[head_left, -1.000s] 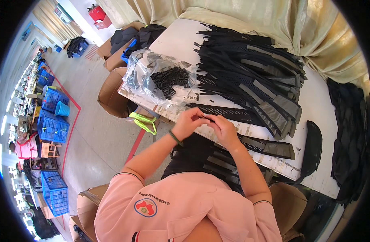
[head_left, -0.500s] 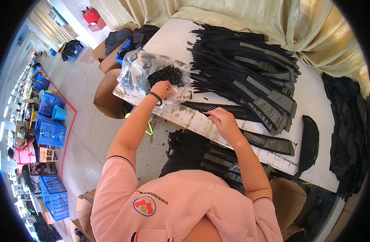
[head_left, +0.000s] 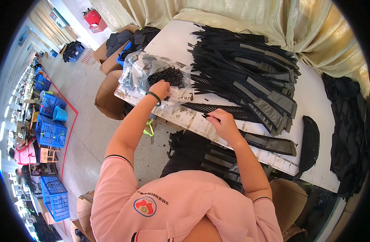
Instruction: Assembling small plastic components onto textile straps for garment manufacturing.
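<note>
My left hand (head_left: 162, 88) reaches into a clear plastic bag (head_left: 137, 71) at the table's left end, fingers closed among the small black plastic parts (head_left: 171, 75) inside it. My right hand (head_left: 221, 122) rests near the table's front edge and pinches the end of a black mesh strap (head_left: 229, 109) that lies across the white table (head_left: 314, 97). A big heap of the same black and grey straps (head_left: 249, 68) fills the table's middle behind both hands. More finished straps (head_left: 209, 155) lie on my lap below the table edge.
Cardboard boxes (head_left: 109, 97) stand on the floor left of the table. A black curved piece (head_left: 310, 143) and dark fabric (head_left: 348, 129) lie at the right end. Blue crates (head_left: 52, 129) and other workers sit far left. A cream curtain (head_left: 249, 16) hangs behind.
My left hand left the strap it shared with the right hand and moved up-left into the plastic bag. The right hand stayed on the strap end.
</note>
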The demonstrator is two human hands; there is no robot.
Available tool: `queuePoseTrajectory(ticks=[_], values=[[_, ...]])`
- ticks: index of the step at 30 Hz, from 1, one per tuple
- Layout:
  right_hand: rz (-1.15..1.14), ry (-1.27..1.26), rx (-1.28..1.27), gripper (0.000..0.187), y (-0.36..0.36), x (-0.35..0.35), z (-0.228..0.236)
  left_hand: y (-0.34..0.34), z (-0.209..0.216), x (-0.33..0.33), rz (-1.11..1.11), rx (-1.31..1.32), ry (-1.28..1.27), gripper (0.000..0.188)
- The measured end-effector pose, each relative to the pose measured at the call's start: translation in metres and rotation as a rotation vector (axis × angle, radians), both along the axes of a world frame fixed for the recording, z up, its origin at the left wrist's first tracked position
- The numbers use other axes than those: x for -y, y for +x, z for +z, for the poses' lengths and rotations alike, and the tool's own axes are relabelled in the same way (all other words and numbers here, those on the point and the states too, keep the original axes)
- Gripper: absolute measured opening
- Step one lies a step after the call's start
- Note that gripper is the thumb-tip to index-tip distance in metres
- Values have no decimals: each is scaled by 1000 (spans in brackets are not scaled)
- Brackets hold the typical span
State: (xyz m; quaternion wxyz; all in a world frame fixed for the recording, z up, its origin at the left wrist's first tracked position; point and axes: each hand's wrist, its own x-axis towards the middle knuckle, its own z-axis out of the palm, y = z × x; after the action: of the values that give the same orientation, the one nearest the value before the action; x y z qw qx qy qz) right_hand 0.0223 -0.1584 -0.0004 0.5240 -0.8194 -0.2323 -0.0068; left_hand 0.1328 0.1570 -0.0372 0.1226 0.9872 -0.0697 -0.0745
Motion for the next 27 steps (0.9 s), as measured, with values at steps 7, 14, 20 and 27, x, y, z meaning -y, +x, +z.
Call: queuePoseTrajectory(ticks=[7, 14, 20, 27], values=[[13, 76, -243, 17, 3, 3, -11, -5, -11, -10, -147, 102, -26, 21], [-24, 138, -308, 16, 3, 4, -10, -4, -3, -7, -113, 55, 118, 21], [-23, 275, -510, 14, 5, 15, -20, -11, -1, -5, -85, 112, 43, 17], [20, 293, -450, 12, 0, 13, -23, -4, 5, -8, -136, 16, 233, 23]])
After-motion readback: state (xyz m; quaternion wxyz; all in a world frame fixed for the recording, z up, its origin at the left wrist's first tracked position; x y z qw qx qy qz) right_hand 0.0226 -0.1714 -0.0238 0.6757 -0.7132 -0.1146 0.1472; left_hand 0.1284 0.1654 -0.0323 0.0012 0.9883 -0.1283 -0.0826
